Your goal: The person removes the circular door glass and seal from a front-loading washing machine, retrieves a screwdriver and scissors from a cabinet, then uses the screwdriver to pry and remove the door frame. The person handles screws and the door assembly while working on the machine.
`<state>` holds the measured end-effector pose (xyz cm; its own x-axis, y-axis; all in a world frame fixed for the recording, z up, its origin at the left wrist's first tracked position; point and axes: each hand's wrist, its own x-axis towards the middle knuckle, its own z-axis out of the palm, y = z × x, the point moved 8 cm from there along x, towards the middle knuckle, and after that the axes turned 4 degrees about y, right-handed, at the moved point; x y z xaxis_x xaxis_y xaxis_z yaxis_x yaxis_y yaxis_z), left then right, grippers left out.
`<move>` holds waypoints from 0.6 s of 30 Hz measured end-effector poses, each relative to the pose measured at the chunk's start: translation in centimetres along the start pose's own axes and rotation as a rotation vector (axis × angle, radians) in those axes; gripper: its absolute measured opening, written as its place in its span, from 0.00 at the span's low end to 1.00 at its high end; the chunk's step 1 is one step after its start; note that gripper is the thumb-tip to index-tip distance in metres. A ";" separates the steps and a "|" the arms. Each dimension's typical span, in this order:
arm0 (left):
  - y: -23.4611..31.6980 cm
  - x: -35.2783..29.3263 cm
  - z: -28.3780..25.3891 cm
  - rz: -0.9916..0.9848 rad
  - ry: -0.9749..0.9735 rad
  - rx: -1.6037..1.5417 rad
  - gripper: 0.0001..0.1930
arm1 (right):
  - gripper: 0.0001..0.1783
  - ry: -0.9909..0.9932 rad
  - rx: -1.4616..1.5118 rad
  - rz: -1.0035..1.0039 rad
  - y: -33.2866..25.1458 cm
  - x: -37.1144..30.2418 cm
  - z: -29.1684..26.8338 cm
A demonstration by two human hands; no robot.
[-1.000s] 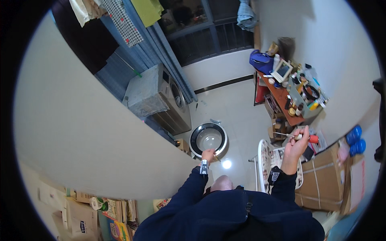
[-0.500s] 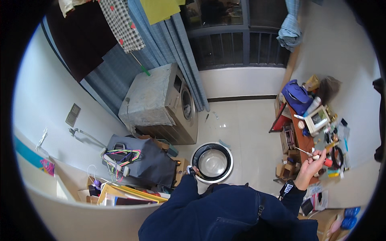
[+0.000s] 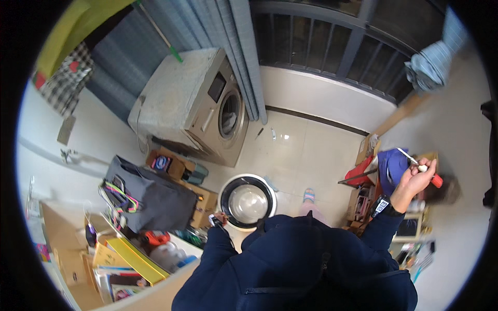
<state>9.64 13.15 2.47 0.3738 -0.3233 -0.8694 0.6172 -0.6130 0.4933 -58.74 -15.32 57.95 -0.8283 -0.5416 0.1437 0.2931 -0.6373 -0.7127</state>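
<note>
At the left edge of the nested round basins, white outside with a black one within, my left hand is closed around the rim; its fingers are partly hidden. The innermost basin looks pale or see-through. Out to the right, raised beside the wall, my right hand grips a screwdriver-like tool with a thin pale shaft and a red and white handle. A purple bag is just left of that hand.
A front-loading washing machine stands far left before blue curtains. Cardboard boxes and a grey fabric hamper line the left. My slippered foot is on the tiles. A framed item sits below my right hand.
The view has swung, bringing the washing machine closer and my foot into sight. My right hand has moved forward past the cluttered table toward the purple bag; my left stays at the basins' rim.
</note>
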 end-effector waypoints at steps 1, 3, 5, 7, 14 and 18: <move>-0.8 -1.7 -0.5 0.007 0.235 0.189 0.13 | 0.15 -0.055 -0.026 0.004 1.1 2.5 2.3; -2.6 -5.3 0.4 -0.054 0.352 0.037 0.13 | 0.14 -0.103 0.000 0.085 4.0 7.3 6.8; -4.9 -8.8 0.4 -0.099 0.462 -0.123 0.11 | 0.14 -0.237 0.044 0.156 7.5 10.9 12.2; -6.9 -11.4 1.4 -0.131 0.455 -0.251 0.14 | 0.13 -0.379 0.095 0.233 11.8 13.4 18.4; -7.3 -14.2 0.1 -0.066 0.616 -0.570 0.19 | 0.13 -0.858 0.002 0.421 25.7 10.2 37.6; 2.3 -12.0 0.7 0.419 0.698 -0.165 0.17 | 0.13 -1.185 -0.031 0.230 27.6 4.0 49.4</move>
<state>6.04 15.12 14.00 0.9053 0.0535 -0.4214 0.4046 -0.4104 0.8172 -30.41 -62.15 72.81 0.1992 -0.8174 0.5406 0.3513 -0.4554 -0.8180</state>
